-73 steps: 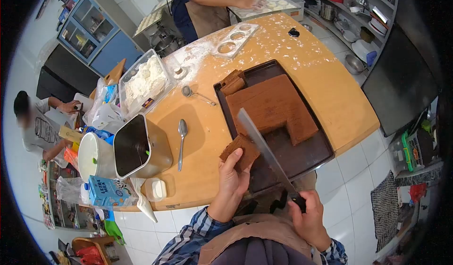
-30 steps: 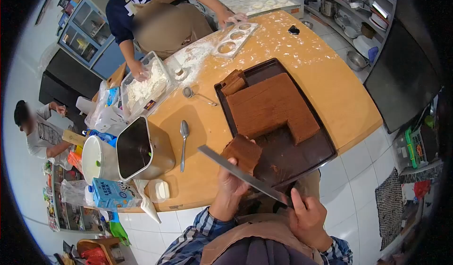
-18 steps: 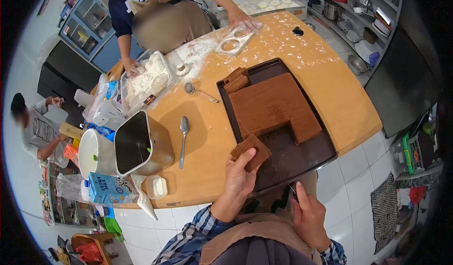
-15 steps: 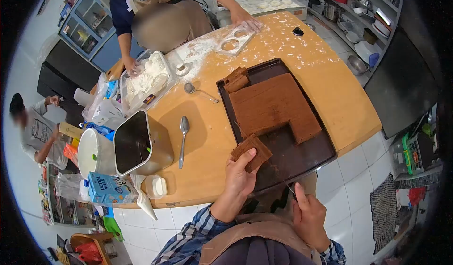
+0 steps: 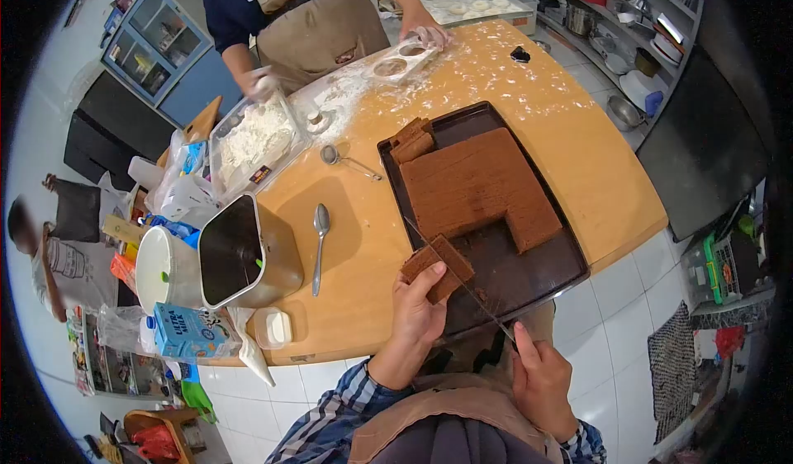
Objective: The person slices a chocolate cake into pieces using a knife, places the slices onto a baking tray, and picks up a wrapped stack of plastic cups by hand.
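Kitchen, set up for baking, I'd say. Choc. sheet cake (image 5: 483,179) just beyond the left fingers (image 5: 427,279), on a dark tray (image 5: 549,270). Well left of them, a milk ctn. (image 5: 186,332); farther off on the bench (image 5: 591,167), a flour tub (image 5: 261,174). Way past the fingers, an aproned co-worker (image 5: 318,41) & dough rounds (image 5: 457,7). Far ahead & right of them, shelved pots (image 5: 581,20) etc.

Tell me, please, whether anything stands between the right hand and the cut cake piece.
The knife does: gripped in the right hand, it spans the gap and crosses the cake piece. I see nothing else between.
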### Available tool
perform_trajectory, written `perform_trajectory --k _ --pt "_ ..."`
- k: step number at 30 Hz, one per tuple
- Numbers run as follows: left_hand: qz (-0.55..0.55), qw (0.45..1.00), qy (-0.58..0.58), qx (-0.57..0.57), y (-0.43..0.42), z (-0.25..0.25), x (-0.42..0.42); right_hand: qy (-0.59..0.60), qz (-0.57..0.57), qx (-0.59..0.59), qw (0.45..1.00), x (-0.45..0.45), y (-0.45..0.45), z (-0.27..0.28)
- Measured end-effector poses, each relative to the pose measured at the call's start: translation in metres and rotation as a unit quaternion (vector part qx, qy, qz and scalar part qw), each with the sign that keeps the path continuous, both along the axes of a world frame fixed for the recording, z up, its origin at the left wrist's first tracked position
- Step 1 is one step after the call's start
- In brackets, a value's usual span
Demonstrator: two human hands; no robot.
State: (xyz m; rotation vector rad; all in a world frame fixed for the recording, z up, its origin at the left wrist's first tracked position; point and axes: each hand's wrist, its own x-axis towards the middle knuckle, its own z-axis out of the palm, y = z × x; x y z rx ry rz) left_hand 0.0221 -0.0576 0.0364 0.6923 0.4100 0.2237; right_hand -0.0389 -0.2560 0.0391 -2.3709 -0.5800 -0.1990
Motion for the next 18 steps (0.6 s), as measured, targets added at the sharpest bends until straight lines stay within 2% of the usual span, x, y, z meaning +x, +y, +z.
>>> perform_trajectory --k 3,18 --pt "-0.023 0.998 -0.01 0.049 0.0018 -0.0047 -0.001 0.004 0.0 -0.003 1.0 0.0003 -0.0004 -0.001" --pt "-0.004 0.999 -0.012 0.036 0.0058 -0.009 -0.0005 -0.007 0.009 -0.017 1.0 0.0022 -0.0004 0.0002"
